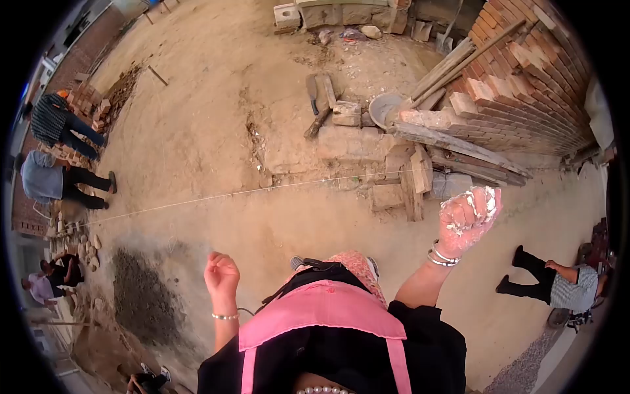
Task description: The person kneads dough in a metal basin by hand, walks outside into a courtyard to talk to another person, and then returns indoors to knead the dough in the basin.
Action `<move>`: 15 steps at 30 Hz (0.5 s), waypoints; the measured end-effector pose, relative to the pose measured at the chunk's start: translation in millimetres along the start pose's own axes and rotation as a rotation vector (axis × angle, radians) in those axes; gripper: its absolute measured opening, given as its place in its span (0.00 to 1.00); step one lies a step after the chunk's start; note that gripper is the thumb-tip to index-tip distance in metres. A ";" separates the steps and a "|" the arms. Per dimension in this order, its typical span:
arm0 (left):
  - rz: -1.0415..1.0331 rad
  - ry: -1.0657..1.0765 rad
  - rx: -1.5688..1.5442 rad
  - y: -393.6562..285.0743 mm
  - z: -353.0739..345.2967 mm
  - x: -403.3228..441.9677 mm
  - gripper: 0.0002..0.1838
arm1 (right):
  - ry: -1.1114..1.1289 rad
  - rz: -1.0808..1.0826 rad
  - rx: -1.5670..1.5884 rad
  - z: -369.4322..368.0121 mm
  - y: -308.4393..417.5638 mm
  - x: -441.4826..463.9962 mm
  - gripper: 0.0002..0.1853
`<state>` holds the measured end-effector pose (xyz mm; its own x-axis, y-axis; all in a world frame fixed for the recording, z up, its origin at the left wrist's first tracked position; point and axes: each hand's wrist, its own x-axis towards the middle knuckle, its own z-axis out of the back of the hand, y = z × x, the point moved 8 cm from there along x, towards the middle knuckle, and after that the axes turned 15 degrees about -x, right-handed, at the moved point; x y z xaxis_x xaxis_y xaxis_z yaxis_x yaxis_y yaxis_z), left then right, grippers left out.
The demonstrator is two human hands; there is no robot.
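Observation:
My left hand is raised in front of me on the left, its fingers curled closed, and nothing shows in them. A beaded bracelet circles that wrist. On the right, my right hand is held up as a fist. White, sticky, dough-like stuff clings to its fingers and knuckles; whether anything is inside the fist is hidden. Silver bangles sit on the right wrist. Neither hand touches any object around me. Between my arms is the pink apron I wear over black clothes.
A thin string stretches across the dirt ground ahead. Beyond it lie wooden blocks, a cleaver, a basin, planks and stacked bricks. A dark heap lies left. Several people stand or sit at both sides.

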<state>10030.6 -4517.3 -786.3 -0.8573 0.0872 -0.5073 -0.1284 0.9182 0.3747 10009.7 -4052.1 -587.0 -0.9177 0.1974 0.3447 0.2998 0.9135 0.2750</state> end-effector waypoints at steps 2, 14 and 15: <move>0.084 0.002 0.047 -2.8 -27.0 26.0 0.07 | 0.022 0.070 -0.081 -22.4 2.5 -10.6 0.24; 0.209 -0.063 0.146 31.9 -91.0 114.8 0.06 | -0.054 0.236 -0.128 -6.6 -22.1 -0.8 0.23; 0.204 -0.051 0.138 31.5 -104.3 115.7 0.06 | -0.055 0.237 -0.112 -0.8 -24.9 10.3 0.22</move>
<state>9875.4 -4518.6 -752.3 -0.8316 0.2928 -0.4719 0.1176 0.9233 0.3657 9993.0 -4073.1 -589.6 -0.8303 0.4230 0.3628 0.5323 0.7948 0.2915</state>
